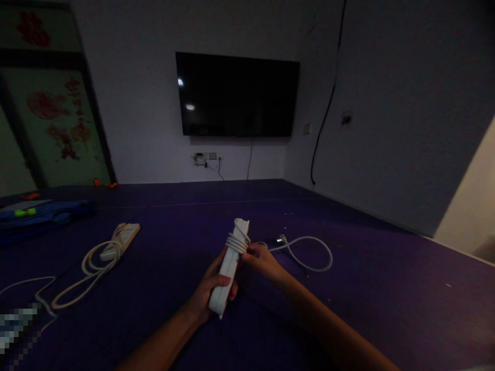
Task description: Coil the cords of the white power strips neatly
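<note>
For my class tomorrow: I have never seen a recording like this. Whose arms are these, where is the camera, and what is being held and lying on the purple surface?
There is one picture, taken by a camera worn on a person's head, looking forward and down, so the two bare arms are that person's own. The left hand grips a white power strip near its lower end. The right hand pinches the strip's white cable, which is coiled around the strip's upper part; the rest loops over the purple surface to its plug. Further left lies a second power strip with a loose cable. A dark television hangs on the wall.
</note>
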A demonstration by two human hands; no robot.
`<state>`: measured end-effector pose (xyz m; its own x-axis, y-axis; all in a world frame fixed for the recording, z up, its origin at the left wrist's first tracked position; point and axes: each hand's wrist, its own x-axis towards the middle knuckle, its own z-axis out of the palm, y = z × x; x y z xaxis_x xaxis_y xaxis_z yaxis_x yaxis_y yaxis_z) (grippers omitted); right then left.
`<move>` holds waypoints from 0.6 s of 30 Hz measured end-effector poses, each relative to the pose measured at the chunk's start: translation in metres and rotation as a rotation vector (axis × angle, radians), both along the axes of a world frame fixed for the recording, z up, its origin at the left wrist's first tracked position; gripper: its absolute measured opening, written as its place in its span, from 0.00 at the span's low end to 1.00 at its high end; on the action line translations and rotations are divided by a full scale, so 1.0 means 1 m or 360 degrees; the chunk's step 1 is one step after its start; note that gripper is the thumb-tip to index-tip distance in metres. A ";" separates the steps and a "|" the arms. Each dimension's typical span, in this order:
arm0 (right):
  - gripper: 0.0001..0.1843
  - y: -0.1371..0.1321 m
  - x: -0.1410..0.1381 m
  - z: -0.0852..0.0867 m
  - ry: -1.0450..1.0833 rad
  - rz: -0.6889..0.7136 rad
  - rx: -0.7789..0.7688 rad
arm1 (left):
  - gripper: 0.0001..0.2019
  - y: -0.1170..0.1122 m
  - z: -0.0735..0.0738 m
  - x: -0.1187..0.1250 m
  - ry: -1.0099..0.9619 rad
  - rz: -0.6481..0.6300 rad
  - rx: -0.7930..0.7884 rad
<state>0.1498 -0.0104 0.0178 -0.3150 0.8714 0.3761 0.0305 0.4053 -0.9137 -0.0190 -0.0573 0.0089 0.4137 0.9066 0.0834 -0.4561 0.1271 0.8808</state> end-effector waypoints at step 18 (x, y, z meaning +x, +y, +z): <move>0.22 -0.019 -0.018 0.003 0.0103 -0.0455 0.0205 | 0.38 0.000 -0.001 0.010 0.0653 0.0813 0.0696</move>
